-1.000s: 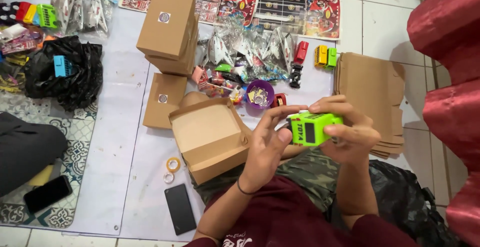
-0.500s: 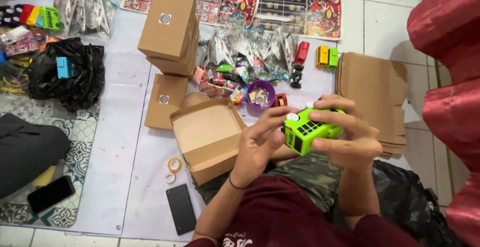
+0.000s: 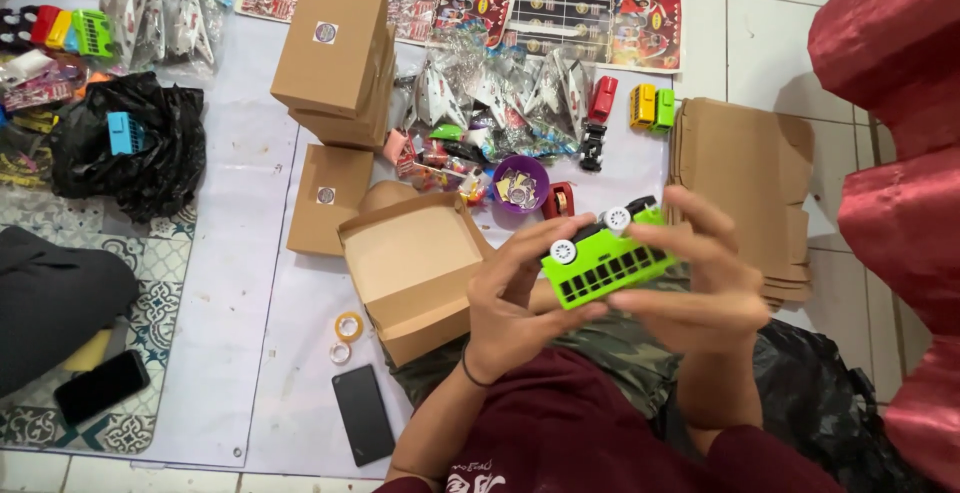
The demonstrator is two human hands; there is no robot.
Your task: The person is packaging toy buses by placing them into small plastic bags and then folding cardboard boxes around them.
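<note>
Over the lap, in the head view, both hands are gripping a green toy bus point(image 3: 605, 261). I am watching the left hand point(image 3: 515, 298) cupping its near end from below, thumb up along the side, while the right hand point(image 3: 705, 278) is wrapping the far end, fingers curled over the top edge. Neither hand is free; both are closed on the bus.

What is changing: a second ago the bus was sitting squarer to the camera, showing one end and its dark panel. Half a second ago it was turning. Now it is rolling onto its side, the white wheels pointing up and away and the row of dark windows facing me. The hands themselves are barely shifting position, only rotating the toy between them. I am reading this as an inspection turn rather than a placing move.

The open cardboard box point(image 3: 420, 271) is lying just left of the left hand, lid flapped back, inside bare as far as I can see. The bus is hanging beside it, not over it.

Further out, nothing is moving: closed boxes point(image 3: 335, 48) stacked at top, a purple bowl point(image 3: 521, 186) beyond the open box, flat box blanks point(image 3: 745, 183) at right, a black phone point(image 3: 361, 416) and tape rolls point(image 3: 346, 328) on the sheet.
</note>
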